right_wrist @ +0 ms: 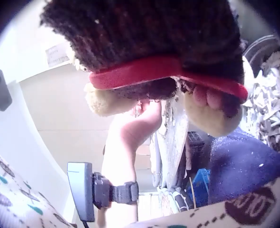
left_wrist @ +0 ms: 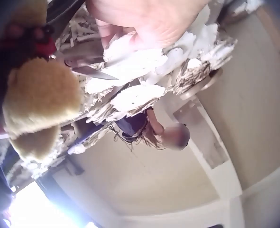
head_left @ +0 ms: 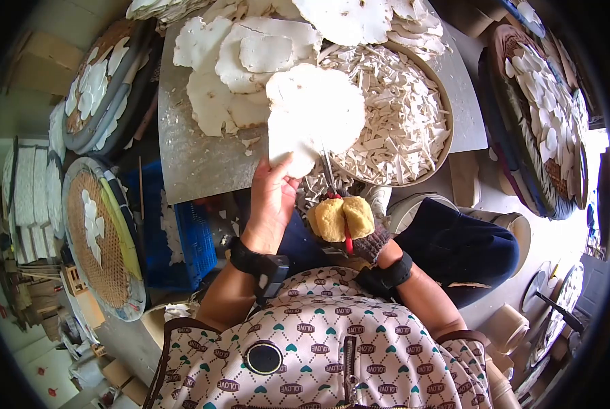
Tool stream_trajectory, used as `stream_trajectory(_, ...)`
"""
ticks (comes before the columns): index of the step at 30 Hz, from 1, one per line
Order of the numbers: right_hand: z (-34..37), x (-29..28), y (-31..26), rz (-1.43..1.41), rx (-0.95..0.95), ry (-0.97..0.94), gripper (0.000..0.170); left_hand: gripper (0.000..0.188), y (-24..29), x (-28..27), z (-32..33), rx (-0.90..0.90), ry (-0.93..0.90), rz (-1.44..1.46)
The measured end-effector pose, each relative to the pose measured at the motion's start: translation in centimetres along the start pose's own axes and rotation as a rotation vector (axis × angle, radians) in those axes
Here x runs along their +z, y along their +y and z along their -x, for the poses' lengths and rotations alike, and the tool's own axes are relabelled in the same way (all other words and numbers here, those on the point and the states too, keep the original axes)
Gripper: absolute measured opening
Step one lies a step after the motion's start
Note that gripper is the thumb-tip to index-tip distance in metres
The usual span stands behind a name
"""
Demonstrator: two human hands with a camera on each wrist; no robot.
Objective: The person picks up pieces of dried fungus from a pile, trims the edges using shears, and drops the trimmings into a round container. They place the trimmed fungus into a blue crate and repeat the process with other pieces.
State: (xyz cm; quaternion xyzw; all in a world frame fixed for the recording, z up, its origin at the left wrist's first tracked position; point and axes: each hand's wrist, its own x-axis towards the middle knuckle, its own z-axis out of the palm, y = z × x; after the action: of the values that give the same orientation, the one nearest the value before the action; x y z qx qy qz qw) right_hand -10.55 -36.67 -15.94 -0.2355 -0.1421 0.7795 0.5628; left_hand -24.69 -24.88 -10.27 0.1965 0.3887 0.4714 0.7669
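My left hand (head_left: 272, 204) pinches the lower edge of a white, uneven-edged sheet (head_left: 315, 109) between thumb and fingers. In a dark knitted glove, my right hand (head_left: 368, 240) grips red-handled scissors padded with yellow foam (head_left: 341, 219). The scissor blades (head_left: 327, 163) point up at the sheet's lower right edge. The left wrist view shows the blades (left_wrist: 95, 72) close to the held sheet and the left hand (left_wrist: 154, 19). From the right wrist, the red handles (right_wrist: 140, 71) run across the glove (right_wrist: 144, 28), foam on both sides.
More white sheets (head_left: 267, 54) lie on the metal table (head_left: 203, 167). A round tray (head_left: 447, 129) full of narrow white scraps stands at the right. Round racks with white pieces stand on both sides, and a blue crate (head_left: 194, 235) is below left. Another person (left_wrist: 151, 130) is in the background.
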Motion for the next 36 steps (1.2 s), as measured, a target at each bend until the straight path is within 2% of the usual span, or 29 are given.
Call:
stream_trajectory(2, 0.3, 0.1, -0.5, 0.171, 0.034, 0.02, 0.031, 0.032, -0.1, -0.4, 0.2, 0.067, -0.056, -0.117)
stream_trajectory(3, 0.1, -0.4, -0.4, -0.023, 0.06, -0.069, 0.031, 0.036, -0.1, -0.3, 0.3, 0.071, -0.039, -0.174)
stream_trajectory(6, 0.1, 2.4, -1.6, 0.592, -0.093, 0.047, 0.024, 0.046, 0.1, 0.7, 0.7, 0.197, -0.072, -0.259)
stream_trajectory(9, 0.4, 1.3, -1.9, 0.979, -0.193, -0.127, 0.033, 0.056, 0.0, 0.4, 0.4, 0.261, -0.159, -0.354)
stream_trajectory(12, 0.3, 2.5, -2.3, 1.002, -0.308, -0.013, 0.021, 0.06, -0.2, 0.3, 0.3, 0.209, -0.173, -0.336)
stream_trajectory(15, 0.5, 2.4, -1.6, 0.363, -0.048, 0.102, 0.021, 0.06, 0.2, 0.0, 0.3, 0.122, -0.145, -0.34)
stream_trajectory(18, 0.6, 3.3, -2.2, 0.462, -0.067, 0.011, 0.022, 0.059, 0.2, -0.2, -0.2, 0.131, -0.149, -0.342)
stream_trajectory(20, 0.5, 3.5, -1.9, 0.931, -0.279, -0.027, 0.022, 0.057, 0.0, 0.0, -0.5, 0.186, -0.137, -0.341)
stream_trajectory(22, 0.3, 3.4, -1.8, 1.145, -0.397, -0.049, 0.023, 0.056, 0.1, 0.2, -0.8, 0.22, -0.141, -0.353)
stream_trajectory(24, 0.1, 3.4, -1.8, 1.147, -0.433, -0.058, 0.023, 0.054, 0.3, 0.3, -1.2, 0.233, -0.159, -0.375)
stream_trajectory(27, -0.3, 3.9, -3.1, 1.294, -0.56, -0.073, 0.022, 0.053, 1.1, 0.6, -1.1, 0.134, -0.199, -0.375)
stream_trajectory(29, -1.2, 3.1, -3.0, 1.27, -0.593, -0.065, 0.017, 0.053, 1.0, 0.8, -1.2, 0.102, -0.229, -0.394)
stream_trajectory(32, -1.8, 3.9, -3.0, 0.766, -0.345, 0.063, 0.014, 0.052, 1.3, 1.4, -1.2, 0.094, -0.222, -0.394)
stream_trajectory(36, -1.5, 4.6, -2.9, 0.609, -0.279, 0.1, 0.015, 0.052, 1.6, 1.4, -1.2, 0.073, -0.205, -0.369)
